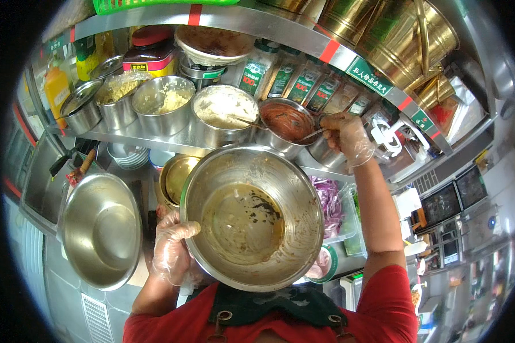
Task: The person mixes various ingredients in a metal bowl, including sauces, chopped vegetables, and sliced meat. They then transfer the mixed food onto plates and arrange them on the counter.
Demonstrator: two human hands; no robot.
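My left hand [171,246], in a clear plastic glove, grips the left rim of a large steel mixing bowl [302,223]. A shallow brownish liquid [236,227] with black specks lies in the bowl, and smears streak its wall. Up at the shelf, my right hand [345,135], also gloved, pinches the handle of a metal spoon [313,136]. The spoon's lower end is in a steel pot of reddish-brown paste [285,122]. Left of that pot stands a pot of white powder [223,111] with a utensil handle resting across it.
Pots of chopped yellowish food [171,100] line the shelf, with seasoning jars [257,68] behind. A second steel bowl [101,231] stands at left, near a sink [43,193]. Shredded purple cabbage [328,206] fills a tub at right. Brass-coloured buckets [407,38] sit on the upper shelf.
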